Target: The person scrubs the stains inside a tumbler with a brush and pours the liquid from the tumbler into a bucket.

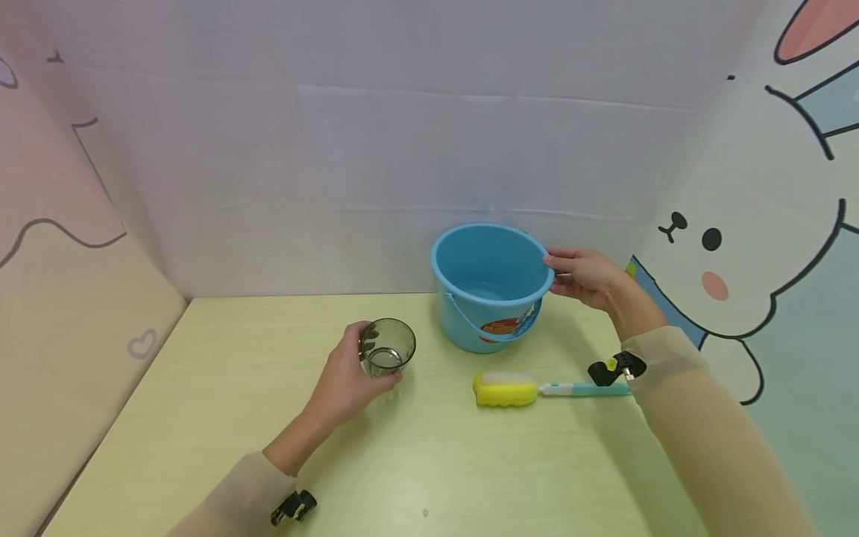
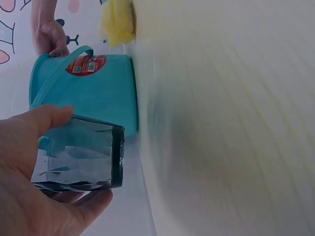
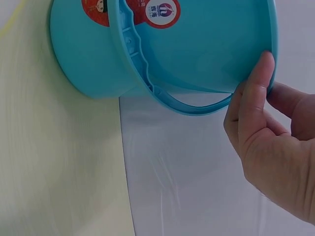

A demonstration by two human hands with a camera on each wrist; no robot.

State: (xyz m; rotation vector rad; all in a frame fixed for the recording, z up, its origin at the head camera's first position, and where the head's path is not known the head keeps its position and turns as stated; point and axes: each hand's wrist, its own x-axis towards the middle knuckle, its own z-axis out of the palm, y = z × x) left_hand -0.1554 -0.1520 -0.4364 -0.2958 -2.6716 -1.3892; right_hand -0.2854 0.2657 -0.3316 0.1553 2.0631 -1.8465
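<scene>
A dark tinted glass (image 1: 388, 349) is gripped in my left hand (image 1: 350, 380), thumb on one side and fingers round the other. In the left wrist view the glass (image 2: 81, 152) shows its thick base off the tabletop. My right hand (image 1: 587, 277) pinches the right rim of a blue bucket (image 1: 470, 313) that stands near the back wall. Seen from the right wrist, the thumb and fingers of the right hand (image 3: 275, 132) lie on both sides of the rim, beside the end of the hanging handle (image 3: 192, 109). Red stickers (image 3: 147, 12) mark the bucket's side.
In front of the bucket lies a brush with a yellow sponge head (image 1: 505, 391) and a teal and white handle (image 1: 580, 389). Pale cloth (image 1: 335, 186) hangs behind the light wooden table (image 1: 235, 388). Printed panels with cartoon figures (image 1: 758, 246) border both sides.
</scene>
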